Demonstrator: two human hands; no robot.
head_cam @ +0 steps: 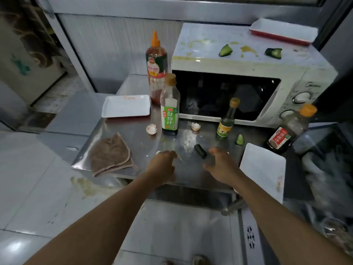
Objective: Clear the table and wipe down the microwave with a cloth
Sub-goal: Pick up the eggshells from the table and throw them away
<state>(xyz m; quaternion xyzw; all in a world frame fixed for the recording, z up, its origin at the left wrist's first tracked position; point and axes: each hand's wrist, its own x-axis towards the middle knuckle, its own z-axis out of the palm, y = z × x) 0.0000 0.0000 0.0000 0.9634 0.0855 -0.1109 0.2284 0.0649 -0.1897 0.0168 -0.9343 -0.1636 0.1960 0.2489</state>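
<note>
The microwave (248,77) sits at the back of the shiny worktop (133,142), with green cucumber bits and yellow spills on its top. The brown cloth (111,154) lies crumpled in front of it, far to the left, near the worktop's edge. Both hands reach out in front of the microwave. The left hand (162,166) has curled fingers; I cannot tell if it holds anything. The right hand (219,163) is blurry, fingers spread, just beside a dark cucumber piece (200,151).

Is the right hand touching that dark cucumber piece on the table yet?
Cannot tell. In the head view the right hand reaches just beside the dark cucumber piece, but motion blur hides whether the fingertips meet it.
</note>
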